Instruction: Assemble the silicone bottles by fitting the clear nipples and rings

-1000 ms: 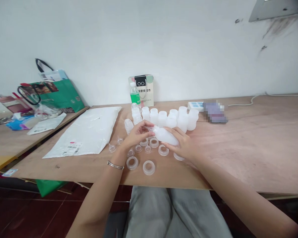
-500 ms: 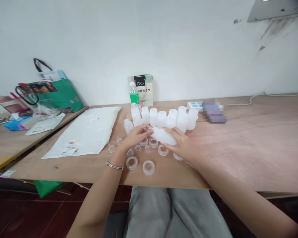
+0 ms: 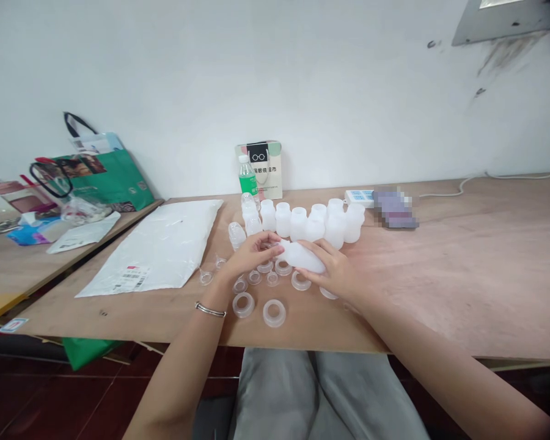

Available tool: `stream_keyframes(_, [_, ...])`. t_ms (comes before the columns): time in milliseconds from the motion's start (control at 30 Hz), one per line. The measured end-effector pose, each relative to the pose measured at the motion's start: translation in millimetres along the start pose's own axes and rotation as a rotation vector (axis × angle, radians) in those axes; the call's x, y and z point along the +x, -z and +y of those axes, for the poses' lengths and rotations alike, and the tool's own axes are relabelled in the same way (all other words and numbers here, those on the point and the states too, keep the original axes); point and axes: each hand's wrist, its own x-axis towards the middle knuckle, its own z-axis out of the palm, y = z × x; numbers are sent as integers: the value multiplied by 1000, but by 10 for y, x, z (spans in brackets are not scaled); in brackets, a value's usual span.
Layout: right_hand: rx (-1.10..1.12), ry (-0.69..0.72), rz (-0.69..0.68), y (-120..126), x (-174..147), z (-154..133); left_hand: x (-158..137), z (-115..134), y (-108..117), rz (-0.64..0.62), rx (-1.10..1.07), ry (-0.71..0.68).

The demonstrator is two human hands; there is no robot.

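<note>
White bottle [image 3: 306, 258] between hands, tipped, mouth to left — right hand [image 3: 334, 269] clamped round body, left hand [image 3: 256, 252] touching mouth end, grip unclear. Clear rings [image 3: 283, 313] near on table [image 3: 444, 281]; upright bottles [image 3: 298, 225] far.

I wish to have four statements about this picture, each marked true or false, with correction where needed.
1. The right hand grips a white bottle. True.
2. The gripped bottle stands upright on the table. False: it is tilted over in the hand, its neck towards the left hand.
3. The green-labelled bottle stands before a paper bag. True.
4. The white package lies right of the clear rings. False: the white package lies left of the clear rings.
</note>
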Motion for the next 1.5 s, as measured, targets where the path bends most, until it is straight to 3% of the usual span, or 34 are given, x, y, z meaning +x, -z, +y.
stream_keyframes(167, [216, -31, -111, 31, 2, -15, -34, 46, 88, -160, 18, -150])
stream_keyframes(267, [415, -89, -163, 58, 24, -42, -44, 40, 140, -199, -3, -189])
stream_keyframes(400, [683, -172, -329, 77, 56, -50, -62, 64, 133, -247, 5, -216])
stream_keyframes(467, [766, -211, -373, 79, 68, -45, -78, 94, 113, -220, 25, -229])
stream_keyframes(533, [804, -237, -336, 84, 76, -44, -84, 109, 114, -30, 36, -297])
stream_keyframes(667, [806, -274, -238, 108, 84, -65, -31, 6, 255, 800, 177, -442])
stream_keyframes(733, [816, -279, -218, 114, 87, -77, 19, -120, 378, 1045, 347, -343])
stream_keyframes(800, [833, -275, -213, 105, 89, -80, 68, -269, 490, 1043, 500, -134])
stream_keyframes(900, [862, -286, -217, 76, 89, -67, 117, -454, 584, 905, 574, 117])
stream_keyframes(1033, [863, -287, -216, 58, 84, -47, 117, -471, 589, 890, 564, 157])
stream_keyframes(1133, [838, -267, -209, 63, 81, -52, 84, -325, 537, 1082, 522, 11])
stream_keyframes(1233, [837, -247, -200, 59, 85, -65, 54, -166, 411, 1290, 360, -374])
stream_keyframes(1267, [839, -242, -204, 55, 87, -69, 49, -130, 348, 1268, 289, -488])
stream_keyframes(1333, [834, -233, -214, 47, 91, -73, 51, -89, 196, 1081, 183, -612])
stream_keyframes(1433, [825, -236, -222, 38, 88, -73, 69, -93, -46, 743, 140, -686])
stream_keyframes(1500, [817, -232, -219, 33, 79, -71, 82, -118, -170, 618, 146, -719])
